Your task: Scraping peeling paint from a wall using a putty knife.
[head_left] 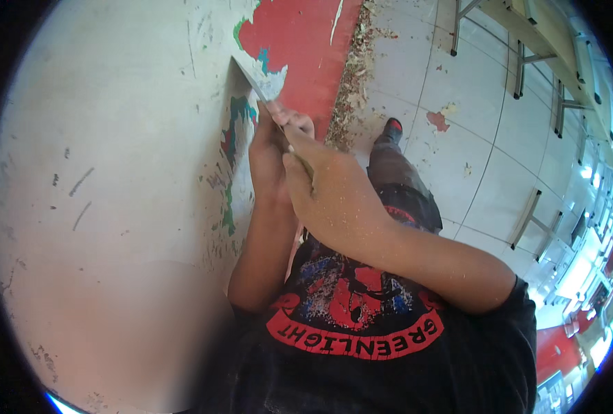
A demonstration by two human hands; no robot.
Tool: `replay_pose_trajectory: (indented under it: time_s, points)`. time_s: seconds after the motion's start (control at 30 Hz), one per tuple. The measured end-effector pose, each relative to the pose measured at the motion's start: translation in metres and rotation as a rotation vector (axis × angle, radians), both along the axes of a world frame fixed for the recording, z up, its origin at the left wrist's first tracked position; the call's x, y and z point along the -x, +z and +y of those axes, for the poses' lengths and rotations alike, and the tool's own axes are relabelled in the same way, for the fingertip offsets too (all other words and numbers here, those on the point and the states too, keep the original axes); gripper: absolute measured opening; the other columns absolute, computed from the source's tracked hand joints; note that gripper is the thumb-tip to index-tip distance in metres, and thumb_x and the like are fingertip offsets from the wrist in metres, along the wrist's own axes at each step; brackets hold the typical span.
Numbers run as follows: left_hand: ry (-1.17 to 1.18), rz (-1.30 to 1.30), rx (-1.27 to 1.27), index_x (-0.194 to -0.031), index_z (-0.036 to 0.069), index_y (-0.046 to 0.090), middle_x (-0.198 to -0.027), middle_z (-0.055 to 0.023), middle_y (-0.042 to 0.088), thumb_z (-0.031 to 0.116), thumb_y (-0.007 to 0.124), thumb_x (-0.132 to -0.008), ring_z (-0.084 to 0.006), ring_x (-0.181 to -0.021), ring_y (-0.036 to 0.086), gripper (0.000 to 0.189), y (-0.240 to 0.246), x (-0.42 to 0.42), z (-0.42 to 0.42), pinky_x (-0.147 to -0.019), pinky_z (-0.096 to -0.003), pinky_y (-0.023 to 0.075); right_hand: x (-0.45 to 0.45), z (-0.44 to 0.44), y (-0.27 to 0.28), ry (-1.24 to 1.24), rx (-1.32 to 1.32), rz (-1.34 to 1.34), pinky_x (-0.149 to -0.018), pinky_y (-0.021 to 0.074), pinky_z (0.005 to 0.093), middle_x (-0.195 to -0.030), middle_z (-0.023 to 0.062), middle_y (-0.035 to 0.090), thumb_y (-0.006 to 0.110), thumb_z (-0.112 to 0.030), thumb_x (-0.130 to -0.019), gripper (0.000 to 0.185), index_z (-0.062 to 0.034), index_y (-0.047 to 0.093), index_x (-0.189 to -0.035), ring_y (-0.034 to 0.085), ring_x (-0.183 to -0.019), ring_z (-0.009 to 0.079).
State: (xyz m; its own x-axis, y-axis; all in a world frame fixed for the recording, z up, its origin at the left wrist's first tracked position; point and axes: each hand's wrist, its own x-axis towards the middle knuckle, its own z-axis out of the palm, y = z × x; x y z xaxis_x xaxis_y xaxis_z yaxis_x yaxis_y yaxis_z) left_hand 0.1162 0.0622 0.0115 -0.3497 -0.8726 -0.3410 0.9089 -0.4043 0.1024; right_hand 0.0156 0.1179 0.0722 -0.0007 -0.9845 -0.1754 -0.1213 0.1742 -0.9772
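A flat metal scraper is tilted against the painted wall, its blade seen nearly edge-on and its far corner at the surface. My right hand is closed around the handle, most of which is hidden by the fingers. Just ahead of it, my left hand grips the tool close to the base of the blade. Around the blade, the cream paint has ragged edges where green, blue and whitish layers show. A red painted band runs along the lower wall, beside the blade.
Paint flakes lie heaped along the foot of the wall. More chips, including a larger red one, are scattered on the tiled floor. My shoe stands near the debris. Metal-legged tables line the right side.
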Motion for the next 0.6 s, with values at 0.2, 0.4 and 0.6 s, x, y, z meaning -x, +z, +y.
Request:
replay_pose_trajectory:
  time_s: [0.2, 0.4, 0.6]
  points:
    - [0.064, 0.041, -0.122, -0.087, 0.007, 0.059, -0.072, -0.0022, 0.059, 0.025, 0.05, -0.095, -0.0108, -0.067, 0.055, 0.021, 0.002, 0.001, -0.001, -0.073, -0.0251, 0.0454, -0.007, -0.002, -0.002, -0.043, -0.011, 0.092, -0.066, 0.0458, 0.0425, -0.078, 0.0301, 0.056, 0.045, -0.012, -0.089, 0.037, 0.0042, 0.05, -0.122, 0.06, -0.07, 0.0393]
    - [-0.295, -0.342, 0.28, -0.082, 0.008, 0.055, -0.07, 0.0003, 0.054, 0.023, 0.05, -0.095, -0.0086, -0.07, 0.056, 0.021, -0.029, -0.013, -0.041, -0.061, -0.0246, 0.0488, -0.01, -0.033, -0.023, -0.085, 0.138, 0.251, -0.065, 0.0465, 0.0454, -0.075, 0.0272, 0.058, 0.047, -0.013, -0.089, 0.03, 0.0057, 0.055, -0.111, 0.06, -0.07, 0.0419]
    - [-0.122, -0.158, 0.162, -0.079, 0.008, 0.054, -0.069, 0.0007, 0.053, 0.023, 0.053, -0.093, -0.0088, -0.069, 0.055, 0.021, -0.008, 0.0, -0.024, -0.062, -0.0239, 0.0466, -0.005, -0.013, -0.008, -0.034, 0.088, 0.124, -0.063, 0.0475, 0.0431, -0.075, 0.0258, 0.059, 0.048, -0.016, -0.088, 0.029, 0.0053, 0.058, -0.104, 0.06, -0.069, 0.0406]
